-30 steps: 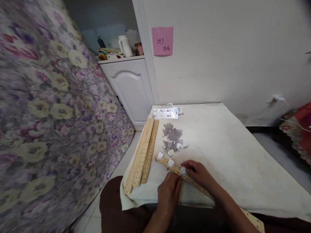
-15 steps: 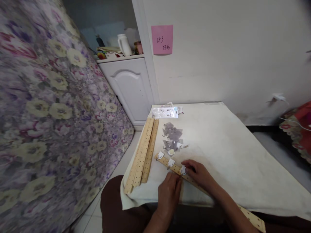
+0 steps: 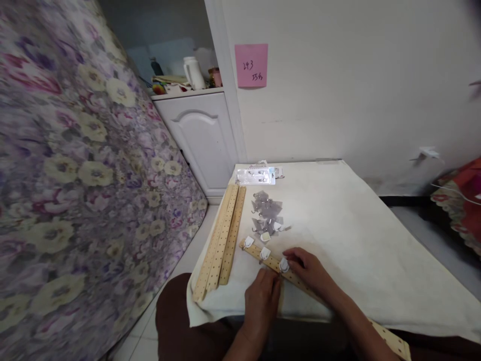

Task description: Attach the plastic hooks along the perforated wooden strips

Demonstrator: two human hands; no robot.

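Observation:
A narrow wooden strip with rows of holes (image 3: 272, 261) lies slantwise near the table's front edge. Three white-backed hooks sit along it: one at the far end (image 3: 248, 242), a second hook (image 3: 265, 253) and a third hook (image 3: 284, 265). My right hand (image 3: 310, 269) has its thumb and fingers drawn together at the third hook's right side. Below that hook, my left hand (image 3: 262, 296) is closed against the strip's near edge; its fingertips are hidden. Beyond the strip lies a pile of hooks on clear backings (image 3: 267, 208), with a pale square piece (image 3: 265, 236) at its near side.
Several perforated wooden strips (image 3: 226, 220) lie lengthwise on the table's left side. Clear hook packaging (image 3: 255, 176) rests at the back. Another perforated board end (image 3: 393, 341) shows below my right forearm. A floral curtain (image 3: 93, 175) hangs at left, beside a white cabinet (image 3: 205, 145).
The view has tilted slightly, so everything sits a little lower. Both hands stay at the third hook and the strip, almost unmoved.

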